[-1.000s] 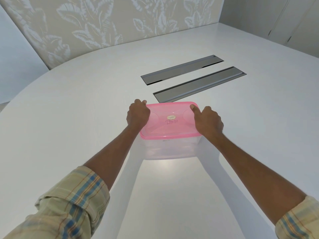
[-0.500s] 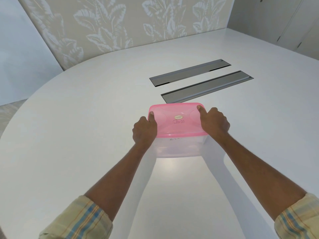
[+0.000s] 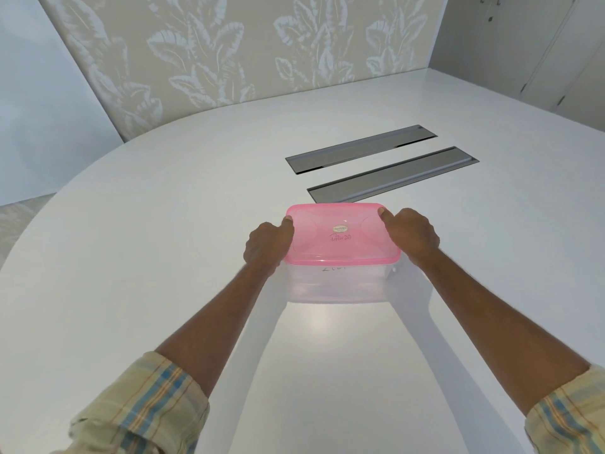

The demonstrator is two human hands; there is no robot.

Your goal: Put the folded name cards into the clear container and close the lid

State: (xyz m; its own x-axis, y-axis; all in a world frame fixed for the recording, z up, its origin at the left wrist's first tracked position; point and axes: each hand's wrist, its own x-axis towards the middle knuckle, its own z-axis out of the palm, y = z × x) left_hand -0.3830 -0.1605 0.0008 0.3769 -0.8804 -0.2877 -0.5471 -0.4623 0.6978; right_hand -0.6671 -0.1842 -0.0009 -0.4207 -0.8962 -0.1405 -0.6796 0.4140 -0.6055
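Both hands clamp the short ends of the translucent pink plastic lid (image 3: 342, 234): the left hand (image 3: 266, 245) curls round its nine o'clock edge with the thumb pressed on top near the far corner, and the right hand (image 3: 414, 235) does the same at three o'clock. That lid sits flat on the clear rectangular plastic container (image 3: 339, 283), which rests on the glossy white rounded table (image 3: 163, 257) about mid-surface. What lies inside the container cannot be made out through its cloudy wall. Handwriting and a small oval sticker mark the lid's top. Bare tabletop spreads from the container toward nine, six and three o'clock; toward twelve, just beyond the lid's far edge, lie two grey recessed metal slots (image 3: 386, 173). Leaf-patterned beige wallpaper (image 3: 229, 54) backs the table at twelve, and pale cabinet doors (image 3: 540, 50) stand at two.
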